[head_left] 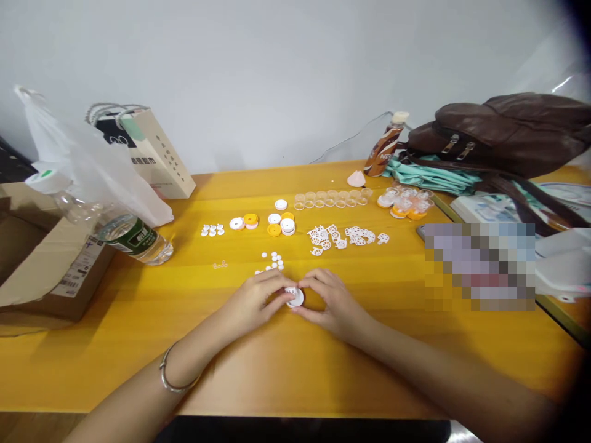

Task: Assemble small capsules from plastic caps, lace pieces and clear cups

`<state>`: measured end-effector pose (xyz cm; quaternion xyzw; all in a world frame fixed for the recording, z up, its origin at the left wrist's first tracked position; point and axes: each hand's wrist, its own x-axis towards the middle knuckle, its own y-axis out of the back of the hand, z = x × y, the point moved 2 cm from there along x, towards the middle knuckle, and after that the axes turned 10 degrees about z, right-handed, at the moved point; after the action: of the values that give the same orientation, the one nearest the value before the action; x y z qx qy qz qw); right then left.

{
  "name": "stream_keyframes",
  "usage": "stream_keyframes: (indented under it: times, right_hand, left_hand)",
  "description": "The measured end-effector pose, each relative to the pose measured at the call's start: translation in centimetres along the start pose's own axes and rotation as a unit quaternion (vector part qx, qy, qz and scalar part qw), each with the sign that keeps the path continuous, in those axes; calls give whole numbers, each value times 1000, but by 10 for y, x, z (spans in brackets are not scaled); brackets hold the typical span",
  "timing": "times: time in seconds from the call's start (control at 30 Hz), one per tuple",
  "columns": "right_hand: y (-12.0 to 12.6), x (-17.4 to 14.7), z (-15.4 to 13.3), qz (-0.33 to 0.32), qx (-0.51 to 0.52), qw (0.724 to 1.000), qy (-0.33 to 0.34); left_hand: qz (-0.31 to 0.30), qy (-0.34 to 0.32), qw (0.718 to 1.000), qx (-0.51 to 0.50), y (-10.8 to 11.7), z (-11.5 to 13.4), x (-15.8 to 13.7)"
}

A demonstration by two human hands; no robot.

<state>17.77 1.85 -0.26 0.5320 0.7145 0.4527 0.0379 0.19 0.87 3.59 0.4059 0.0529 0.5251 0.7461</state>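
Observation:
A small white round plastic base (297,300) is held between both hands, just above the front half of the table. My left hand (261,299) pinches its left side with thumb and index finger, and a white toothed part shows by those fingertips. My right hand (333,306) grips the right rim, thumb below and index finger above. Just behind the left hand lie several small white discs (274,264). Farther back are white and orange round bases (287,226), white cut-out plastic pieces (325,240) and rows of clear plastic cups (332,199).
On the left stand a water bottle (133,237), a cardboard box (50,283) and a paper bag (161,160). Finished-looking clear-topped pieces (409,203) cluster at the right. Behind them are a drink bottle (384,147) and a brown leather bag (503,138). The wooden table (258,375) ends at the front.

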Motion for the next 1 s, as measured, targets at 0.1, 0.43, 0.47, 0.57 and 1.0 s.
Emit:
stream_keyframes:
  times: [0.1, 0.43, 0.47, 0.57, 1.0]
  right_hand:
    - [0, 1, -2, -1, 0, 1000, -1]
    - [-1, 2, -2, -4, 10, 1000, -2]
    - [-2, 3, -1, -6, 10, 1000, -1]
    - [-3, 3, -1, -13, 12, 1000, 1]
    - [0, 2, 5, 22, 192, 975, -111]
  left_hand:
    - [-5, -24, 1000, 17, -3, 2, -1]
    - [-10, -41, 998, 54, -8, 4, -1]
    - [-10, -39, 998, 52, -8, 5, 0]
    - [-3, -28, 999, 46, -8, 4, 2]
    - [189, 14, 981, 40, 20, -12, 58]
